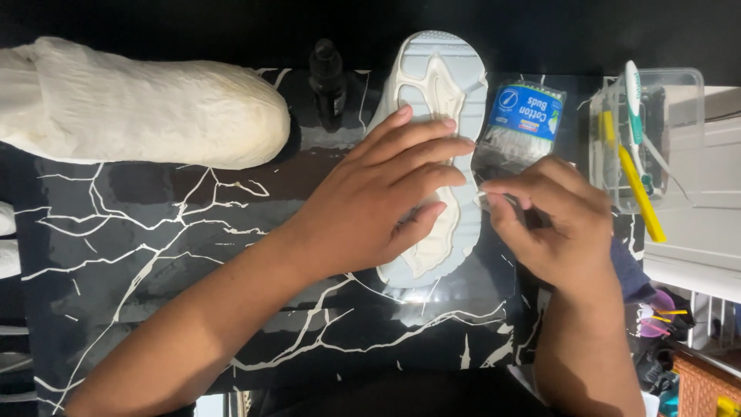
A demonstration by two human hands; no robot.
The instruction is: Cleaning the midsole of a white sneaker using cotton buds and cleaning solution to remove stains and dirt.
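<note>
A white shoe point(437, 85) lies sole up on the black marbled table point(154, 255), toe pointing away from me. My left hand point(378, 197) rests flat on its sole, fingers spread toward the right. My right hand point(552, 220) is just right of the shoe, fingers pinched at the open end of a clear plastic bag of cotton buds point(519, 123) with a blue label. What the fingertips pinch is too small to make out.
A white shoe wrapped in tissue point(139, 108) lies at the upper left. A small dark bottle point(327, 77) stands beside it. A clear plastic tub point(656, 131) with toothbrushes sits at the right, on a white surface.
</note>
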